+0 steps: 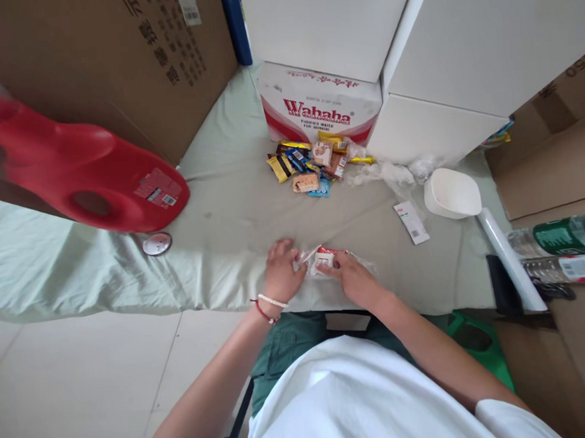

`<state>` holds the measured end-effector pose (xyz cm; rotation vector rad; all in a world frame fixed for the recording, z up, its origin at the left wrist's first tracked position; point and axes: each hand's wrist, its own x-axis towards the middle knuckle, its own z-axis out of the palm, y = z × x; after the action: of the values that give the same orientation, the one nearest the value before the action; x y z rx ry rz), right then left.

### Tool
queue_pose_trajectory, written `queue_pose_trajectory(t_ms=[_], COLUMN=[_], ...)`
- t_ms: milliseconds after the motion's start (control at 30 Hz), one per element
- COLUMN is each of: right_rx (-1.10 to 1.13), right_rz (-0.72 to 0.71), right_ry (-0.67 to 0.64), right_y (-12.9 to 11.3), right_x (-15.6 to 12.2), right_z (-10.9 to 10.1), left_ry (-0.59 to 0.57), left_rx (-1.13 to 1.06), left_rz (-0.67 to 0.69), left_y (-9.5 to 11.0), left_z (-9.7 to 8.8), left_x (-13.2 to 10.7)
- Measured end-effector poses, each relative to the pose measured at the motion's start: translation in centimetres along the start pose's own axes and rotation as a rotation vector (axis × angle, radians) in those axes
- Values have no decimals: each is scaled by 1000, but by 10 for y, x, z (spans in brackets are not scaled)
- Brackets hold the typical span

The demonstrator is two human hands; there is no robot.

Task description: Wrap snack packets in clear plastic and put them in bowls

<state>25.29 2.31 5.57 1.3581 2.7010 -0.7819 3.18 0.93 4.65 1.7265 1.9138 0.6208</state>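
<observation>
Item: left hand point(282, 273), fingers bent at the left side of clear plastic film point(309, 256); from my remote seat I cannot tell whether it pinches or merely touches. Item: right hand point(352, 275), thumb and fingers on a small red-and-white packet point(324, 258); gripped or only pressed, I cannot tell. Location: the packet lies between both hands, near the front edge of the pale green cloth point(234, 250). Handling, my judgement: steady the packet with the right, tension loose film with the left, short even pulls. Item: wrapped snacks point(295, 159), well apart, before a Wahaha carton point(317, 107).
</observation>
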Motion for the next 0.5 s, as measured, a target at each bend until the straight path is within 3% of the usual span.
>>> queue_pose_trajectory(t_ms=[200, 267, 367, 433, 500], right_rx=[139, 203, 331, 391, 340], right_rz=[-151, -221, -271, -146, 99], right_ry=[146, 187, 180, 271, 437], right_y=[3, 7, 21, 32, 42], right_x=[-2, -12, -31, -40, -45], right_z=[3, -1, -8, -10, -8], left_ry=[75, 61, 60, 40, 17], left_rx=[-432, -457, -299, -145, -8], left_rz=[96, 186, 331, 408, 447], left_y=[42, 52, 53, 49, 46], left_z=[20, 27, 37, 42, 47], left_x=[-19, -21, -24, -27, -30])
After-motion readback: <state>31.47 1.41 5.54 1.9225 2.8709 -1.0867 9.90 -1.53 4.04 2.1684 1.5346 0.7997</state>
